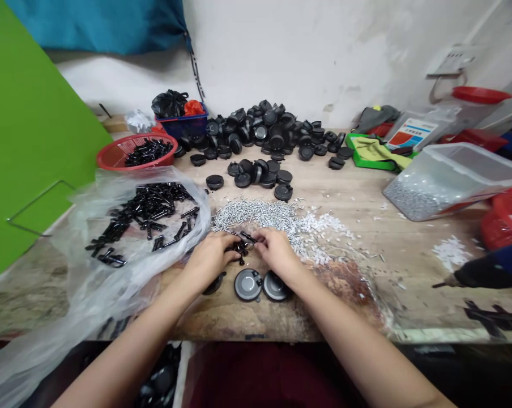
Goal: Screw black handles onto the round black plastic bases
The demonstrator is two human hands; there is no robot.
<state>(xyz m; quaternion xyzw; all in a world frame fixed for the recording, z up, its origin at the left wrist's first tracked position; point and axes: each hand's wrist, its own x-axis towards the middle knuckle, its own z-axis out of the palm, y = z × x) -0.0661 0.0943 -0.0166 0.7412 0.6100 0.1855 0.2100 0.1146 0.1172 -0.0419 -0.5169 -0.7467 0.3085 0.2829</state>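
In the head view, the left hand (pixel 211 262) and right hand (pixel 278 254) meet above the table (pixel 358 283), both grips closed on a small bunch of black pegs (pixel 239 249). Only three round discs (pixel 248 285) sit apart, just below the hands. More pegs lie in a plastic bag (pixel 81 266), silver screws (pixel 256 214) lie heaped ahead, and the bulk of the black caps (pixel 260 133) lies piled behind.

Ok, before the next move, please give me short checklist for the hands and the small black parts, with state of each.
Left hand and right hand at the small black parts: ok, both touch them.
Grip on those parts: cannot tell, fingers hide them.
Two round grey-faced caps near the hands: ok, lying face up.
Silver screws: ok, piled beside the hands.
Electric screwdriver: not ok, far right, out of the hands.
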